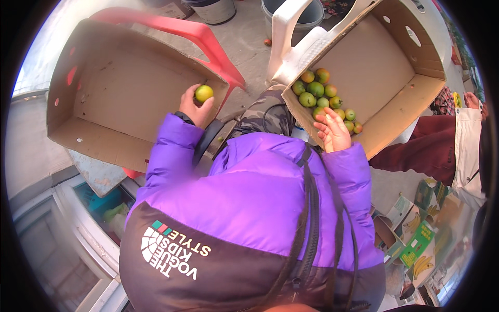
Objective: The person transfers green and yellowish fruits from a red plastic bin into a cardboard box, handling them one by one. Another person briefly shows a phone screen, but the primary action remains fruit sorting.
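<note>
My left hand [198, 106] grips a yellow-green tomato [204, 93] between thumb and fingers, over the right end of a cardboard box [117, 89] on the left. Apart from that tomato, only bare cardboard shows in this box. On the right, a second cardboard box [366, 58] holds several green and orange-tinged tomatoes [316, 89], gathered in its near left corner. My right hand [334, 130] lies palm up at these tomatoes, fingers apart and slightly bent, holding nothing; its fingertips overlap a few of them in the view.
A red plastic chair [195, 33] is at the left box, a white plastic chair [290, 46] at the right one. Buckets [212, 9] stand beyond. At the right edge is another person in dark red trousers [417, 150]. Printed banana boxes [419, 241] lie at lower right.
</note>
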{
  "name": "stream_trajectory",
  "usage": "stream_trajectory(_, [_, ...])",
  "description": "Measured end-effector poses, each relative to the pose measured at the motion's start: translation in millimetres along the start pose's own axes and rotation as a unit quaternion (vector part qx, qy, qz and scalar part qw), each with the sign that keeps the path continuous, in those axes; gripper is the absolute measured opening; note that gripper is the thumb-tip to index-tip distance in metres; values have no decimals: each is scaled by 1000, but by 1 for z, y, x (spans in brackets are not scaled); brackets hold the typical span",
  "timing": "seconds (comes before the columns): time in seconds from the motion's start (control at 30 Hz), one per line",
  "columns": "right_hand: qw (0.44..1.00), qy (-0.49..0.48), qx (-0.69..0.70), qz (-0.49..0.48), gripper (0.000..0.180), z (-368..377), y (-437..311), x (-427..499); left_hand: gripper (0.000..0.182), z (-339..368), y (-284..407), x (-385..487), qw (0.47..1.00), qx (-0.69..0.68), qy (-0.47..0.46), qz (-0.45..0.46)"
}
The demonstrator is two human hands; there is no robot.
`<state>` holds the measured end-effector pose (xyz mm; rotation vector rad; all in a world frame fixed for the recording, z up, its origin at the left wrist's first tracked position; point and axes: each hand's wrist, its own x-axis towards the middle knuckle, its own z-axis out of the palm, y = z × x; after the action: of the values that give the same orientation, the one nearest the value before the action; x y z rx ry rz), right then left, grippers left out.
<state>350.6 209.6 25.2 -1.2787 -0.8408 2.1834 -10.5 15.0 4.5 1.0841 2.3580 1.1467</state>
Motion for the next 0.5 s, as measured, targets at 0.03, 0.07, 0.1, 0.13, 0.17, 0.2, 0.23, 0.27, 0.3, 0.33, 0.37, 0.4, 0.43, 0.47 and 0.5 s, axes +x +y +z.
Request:
stream_trajectory(0.03, [999, -35, -12, 4, 50, 6, -2, -1, 55, 11, 30, -3, 998, -57, -39, 8])
stream_trajectory(0.07, [998, -63, -27, 7, 51, 12, -4, -3, 56, 24, 59, -5, 983, -137, -116, -33])
stream_trajectory(0.1, [995, -99, -33, 3, 53, 17, -6, -7, 58, 38, 87, -7, 983, -113, -129, 65])
stream_trajectory(0.13, [991, -128, -40, -1, 55, 22, -7, -11, 60, 49, 112, -13, 976, -63, -179, 110])
stream_trajectory(0.17, [986, -161, -46, -7, 57, 25, -8, -15, 60, 62, 135, -19, 960, -98, -236, 112])
stream_trajectory(0.2, [980, -193, -48, -11, 62, 26, -8, -19, 61, 74, 154, -23, 945, -90, -284, 139])
stream_trajectory(0.23, [981, -183, -58, -13, 62, 26, -9, -22, 63, 84, 168, -26, 927, -71, -321, 181])
stream_trajectory(0.27, [980, -186, -63, -20, 62, 24, -8, -24, 64, 91, 176, -28, 911, -87, -343, 211])
stream_trajectory(0.3, [977, -199, -64, -31, 63, 20, -7, -26, 65, 96, 180, -30, 895, -103, -364, 238])
stream_trajectory(0.33, [981, -192, -31, -25, 59, 15, -5, -26, 64, 95, 177, -28, 886, -106, -397, 215])
stream_trajectory(0.37, [987, -160, -22, -8, 57, 9, -3, -25, 62, 90, 168, -25, 884, -134, -406, 191])
stream_trajectory(0.4, [990, -143, -6, 6, 55, 1, -2, -22, 59, 82, 153, -18, 907, -120, -364, 175])
stream_trajectory(0.43, [991, -128, 9, 22, 53, -7, 0, -19, 57, 70, 134, -11, 926, -121, -308, 181])
stream_trajectory(0.47, [992, -102, 70, 5, 47, -15, 2, -14, 54, 54, 111, -3, 957, -104, -241, 125])
stream_trajectory(0.5, [995, -58, 86, -4, 45, -24, 2, -9, 52, 33, 84, 4, 978, -99, -157, 100])
